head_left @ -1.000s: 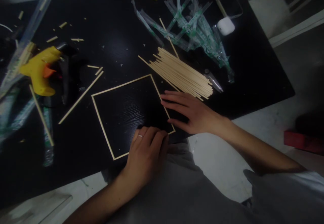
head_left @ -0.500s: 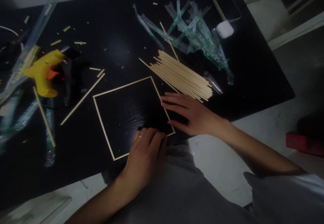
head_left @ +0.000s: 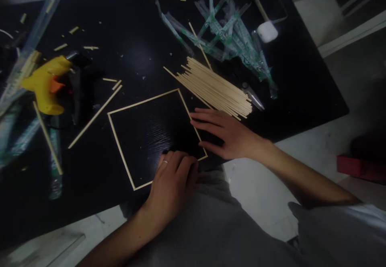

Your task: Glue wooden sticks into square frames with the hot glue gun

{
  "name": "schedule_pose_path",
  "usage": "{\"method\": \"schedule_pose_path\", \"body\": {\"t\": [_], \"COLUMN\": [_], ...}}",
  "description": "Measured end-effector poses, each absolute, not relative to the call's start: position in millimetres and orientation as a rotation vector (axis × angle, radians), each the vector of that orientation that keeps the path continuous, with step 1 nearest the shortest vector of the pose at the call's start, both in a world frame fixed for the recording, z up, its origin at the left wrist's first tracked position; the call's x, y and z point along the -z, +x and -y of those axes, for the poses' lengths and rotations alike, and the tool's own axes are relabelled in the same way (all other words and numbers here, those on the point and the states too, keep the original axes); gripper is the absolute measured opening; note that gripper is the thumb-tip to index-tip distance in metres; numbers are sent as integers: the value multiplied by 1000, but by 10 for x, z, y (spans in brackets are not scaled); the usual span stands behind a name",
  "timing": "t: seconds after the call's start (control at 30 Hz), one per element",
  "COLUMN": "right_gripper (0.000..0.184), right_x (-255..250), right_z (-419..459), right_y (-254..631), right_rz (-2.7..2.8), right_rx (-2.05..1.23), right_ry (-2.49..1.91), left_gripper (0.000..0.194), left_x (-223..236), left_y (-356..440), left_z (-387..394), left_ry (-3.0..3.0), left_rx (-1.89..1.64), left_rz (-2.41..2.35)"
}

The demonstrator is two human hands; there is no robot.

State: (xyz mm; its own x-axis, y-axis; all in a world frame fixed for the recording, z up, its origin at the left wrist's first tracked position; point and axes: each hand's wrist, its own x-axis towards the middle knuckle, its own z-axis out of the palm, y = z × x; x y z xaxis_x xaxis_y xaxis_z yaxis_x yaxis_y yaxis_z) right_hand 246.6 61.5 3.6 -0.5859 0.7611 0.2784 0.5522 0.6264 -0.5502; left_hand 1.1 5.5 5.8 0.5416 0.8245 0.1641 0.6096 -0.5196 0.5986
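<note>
A four-sided frame of thin wooden sticks (head_left: 121,149) lies flat on the black table. My left hand (head_left: 172,180), a ring on one finger, is curled over the frame's near side; its fingertips are hidden underneath. Stretched out and slightly spread, the fingers of my right hand (head_left: 224,134) rest against the frame's right side. Just beyond that hand is a bundle of loose wooden sticks (head_left: 215,88).
A yellow glue gun (head_left: 46,84) stands at the left, near loose sticks (head_left: 95,116) and cut bits. Crumpled clear-and-green wrappers (head_left: 227,33) lie at the back. To their right are a phone (head_left: 269,1), a white case (head_left: 267,31) and a metal-tipped tool (head_left: 253,97).
The view tilts slightly down and back up. Both hands keep their places on the stick frame, which looks unchanged.
</note>
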Motion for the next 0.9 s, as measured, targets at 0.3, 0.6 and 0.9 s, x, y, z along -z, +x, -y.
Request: {"method": "schedule_pose_path", "body": {"t": [0.3,0.6,0.9], "right_gripper": [52,50,52], "right_x": [-32,-29,-25], "right_z": [-613,-617,-616], "right_y": [2471,2475,2475], "right_rz": [2357,2361,2367], "right_rx": [-573,-562,-556], "right_ry": [-1030,-1017,-1015], "left_gripper": [11,10,9], "left_x": [-56,-63,-52], "left_y": [5,4,8], "left_z": [-58,-55,-60], "left_ry": [2322,2321,2334], "left_rx": [-612,-613,-613], "left_rz": [-1151,-1147,-1147]}}
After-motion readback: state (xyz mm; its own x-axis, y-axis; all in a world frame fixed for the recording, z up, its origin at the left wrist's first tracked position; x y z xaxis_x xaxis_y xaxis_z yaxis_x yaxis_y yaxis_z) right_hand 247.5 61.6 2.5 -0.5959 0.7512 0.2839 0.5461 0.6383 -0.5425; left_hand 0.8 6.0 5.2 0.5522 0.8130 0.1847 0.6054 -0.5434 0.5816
